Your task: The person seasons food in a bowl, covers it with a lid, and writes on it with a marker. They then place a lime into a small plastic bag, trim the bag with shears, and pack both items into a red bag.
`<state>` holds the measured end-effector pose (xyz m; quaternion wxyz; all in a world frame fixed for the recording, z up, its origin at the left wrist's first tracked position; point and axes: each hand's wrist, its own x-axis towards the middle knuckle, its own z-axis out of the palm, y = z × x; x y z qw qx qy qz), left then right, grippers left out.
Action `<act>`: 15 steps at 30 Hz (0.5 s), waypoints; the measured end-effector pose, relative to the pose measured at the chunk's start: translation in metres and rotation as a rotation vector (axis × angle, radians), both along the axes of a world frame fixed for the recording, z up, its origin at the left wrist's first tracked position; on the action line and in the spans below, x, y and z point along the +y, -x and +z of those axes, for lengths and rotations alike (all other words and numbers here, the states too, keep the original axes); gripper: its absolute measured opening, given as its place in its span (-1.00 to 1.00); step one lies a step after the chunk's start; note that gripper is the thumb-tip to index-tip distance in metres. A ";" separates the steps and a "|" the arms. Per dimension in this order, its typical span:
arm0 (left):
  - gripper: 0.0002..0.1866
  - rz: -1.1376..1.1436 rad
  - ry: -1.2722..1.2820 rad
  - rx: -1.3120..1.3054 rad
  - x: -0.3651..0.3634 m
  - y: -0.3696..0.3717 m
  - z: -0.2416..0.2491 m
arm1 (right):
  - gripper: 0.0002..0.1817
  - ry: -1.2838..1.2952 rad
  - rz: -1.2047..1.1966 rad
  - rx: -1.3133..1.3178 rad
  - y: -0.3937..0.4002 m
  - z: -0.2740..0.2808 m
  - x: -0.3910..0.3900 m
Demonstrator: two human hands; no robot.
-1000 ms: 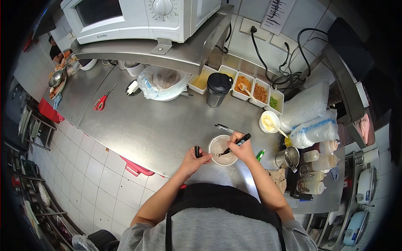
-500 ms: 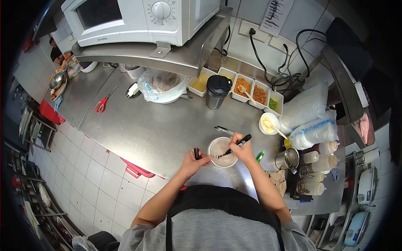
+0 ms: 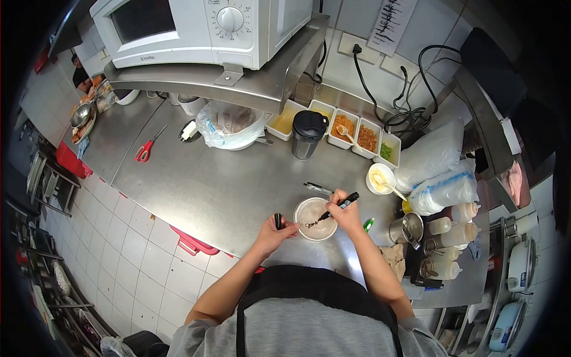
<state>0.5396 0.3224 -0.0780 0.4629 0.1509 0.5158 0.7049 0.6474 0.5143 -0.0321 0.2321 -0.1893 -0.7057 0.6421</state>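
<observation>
My right hand (image 3: 343, 208) grips a black marker (image 3: 350, 200), its tip down on the lid of a round white tub (image 3: 316, 228). Dark handwriting runs across the lid, left of the tip. At the tub's left edge, my left hand (image 3: 277, 232) holds the black marker cap (image 3: 278, 221) upright, with fingertips touching the rim. Just above the tub lies a clear pen (image 3: 318, 188) on the steel counter (image 3: 196, 193). A green pen (image 3: 369, 224) rests to the right of my right hand.
A microwave (image 3: 196, 30) stands on a shelf at the top. Behind the tub are a black-lidded cup (image 3: 308, 134) and food trays (image 3: 367, 137). Squeeze bottles (image 3: 458, 234) and a metal pot (image 3: 406, 228) stand right. Red scissors (image 3: 146, 149) lie left. A person (image 3: 81, 74) is at far left.
More writing has appeared on the lid, and the marker tip has moved slightly to the right. My left hand stays at the tub's edge with the cap.
</observation>
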 end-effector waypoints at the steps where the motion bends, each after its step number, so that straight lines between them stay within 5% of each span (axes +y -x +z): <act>1: -0.62 0.003 0.000 0.001 0.000 0.000 -0.001 | -0.75 0.037 0.011 0.063 0.001 -0.005 0.003; 3: -0.62 0.024 0.008 0.061 -0.001 -0.001 -0.003 | -0.76 0.111 0.033 0.190 0.000 -0.009 0.009; 5: -0.62 0.057 0.020 0.181 0.000 -0.002 -0.006 | -0.79 0.510 0.056 0.251 -0.007 -0.003 0.014; 9: -0.63 0.077 0.107 0.708 -0.002 -0.001 0.039 | -0.84 0.845 -0.056 0.195 -0.018 0.040 -0.003; 15: -0.65 -0.263 0.060 0.993 0.007 -0.014 0.115 | -0.57 0.647 0.313 0.305 -0.061 0.049 -0.015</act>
